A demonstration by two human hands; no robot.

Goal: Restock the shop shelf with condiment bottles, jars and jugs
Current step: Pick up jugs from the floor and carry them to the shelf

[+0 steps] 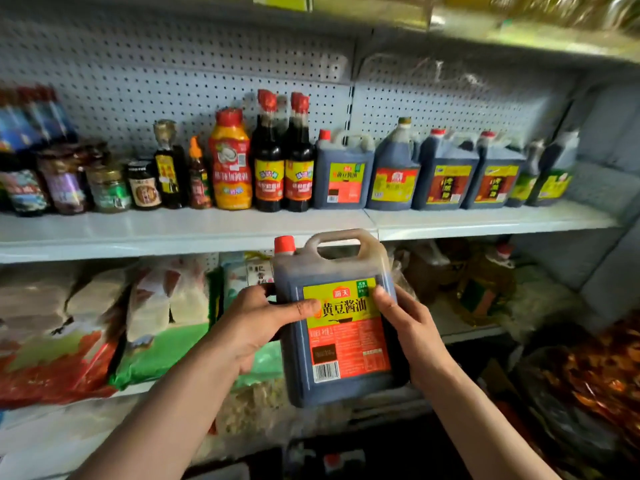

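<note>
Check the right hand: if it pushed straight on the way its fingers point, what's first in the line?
The right hand points up and forward, gripping the soy sauce jug. Pushed on, the jug's top would probably meet the front edge of the shelf board first, before the matching jug on it. Depth is unclear.

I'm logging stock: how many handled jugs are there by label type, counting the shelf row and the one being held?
Yellow-and-orange label: 2, one on the shelf, one held by the left hand and right hand
Yellow-and-red label: 1
Dark-panel label: 2
Green-yellow label: 2
Total: 7
</note>
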